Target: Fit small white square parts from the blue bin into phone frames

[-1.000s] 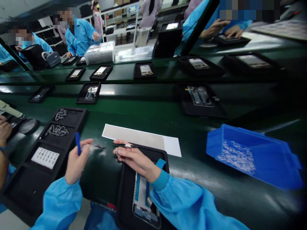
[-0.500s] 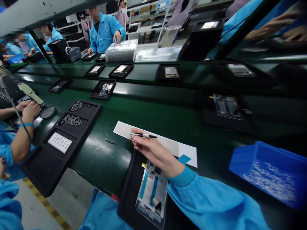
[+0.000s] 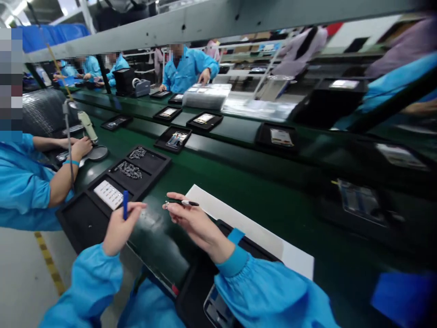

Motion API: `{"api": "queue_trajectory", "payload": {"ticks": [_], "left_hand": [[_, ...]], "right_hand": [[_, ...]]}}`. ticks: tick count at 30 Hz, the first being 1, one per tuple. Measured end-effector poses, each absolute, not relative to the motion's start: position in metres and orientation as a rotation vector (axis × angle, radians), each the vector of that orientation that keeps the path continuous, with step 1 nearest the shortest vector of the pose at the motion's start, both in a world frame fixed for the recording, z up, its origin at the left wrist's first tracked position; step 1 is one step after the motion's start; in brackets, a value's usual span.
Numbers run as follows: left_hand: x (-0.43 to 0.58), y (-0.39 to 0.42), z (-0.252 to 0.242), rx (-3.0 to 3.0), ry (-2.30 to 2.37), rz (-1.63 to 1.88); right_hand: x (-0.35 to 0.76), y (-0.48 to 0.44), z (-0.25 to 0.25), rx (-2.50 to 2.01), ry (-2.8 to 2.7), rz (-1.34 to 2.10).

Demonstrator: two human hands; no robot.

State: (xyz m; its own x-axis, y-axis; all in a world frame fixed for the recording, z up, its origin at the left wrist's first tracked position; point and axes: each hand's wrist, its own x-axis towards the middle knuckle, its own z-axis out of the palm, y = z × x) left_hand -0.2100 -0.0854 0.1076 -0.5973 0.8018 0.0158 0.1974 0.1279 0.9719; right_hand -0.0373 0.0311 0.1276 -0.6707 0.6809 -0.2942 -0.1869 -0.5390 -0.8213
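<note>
My left hand (image 3: pixel 119 228) is closed, with a blue pen-like tool (image 3: pixel 125 205) upright between thumb and fingers. It is raised by the near side of the black compartment tray (image 3: pixel 80 223). My right hand (image 3: pixel 196 223) hovers over the green bench, to the right of the left hand. Slim black-and-white tweezers (image 3: pixel 190 203) lie across its fingers, and a tiny shiny piece (image 3: pixel 166 205) shows at the fingertips. Under my right forearm, a phone frame (image 3: pixel 216 307) rests in a black tray (image 3: pixel 191 291), mostly hidden by the sleeve.
A white paper strip (image 3: pixel 298 260) lies beyond my right hand. Small dark parts (image 3: pixel 129 170) and a white card (image 3: pixel 109 194) fill tray compartments. Phone trays (image 3: pixel 174 139) line the bench. A blue bin (image 3: pixel 399 296) stands right; a co-worker's arm (image 3: pixel 61 187) is at left.
My left hand has come into view from the lower left with the blue pen-like tool. My view has swung, shifting the bench rightward. My right hand still holds the tweezers.
</note>
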Motion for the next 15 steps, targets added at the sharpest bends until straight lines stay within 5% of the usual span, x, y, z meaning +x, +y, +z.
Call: {"api": "queue_trajectory", "payload": {"ticks": [15], "left_hand": [[-0.193,-0.060,0.108,0.932,1.649,1.447]], "right_hand": [[-0.058,0.016,0.102,-0.839,-1.035,2.356]]}}
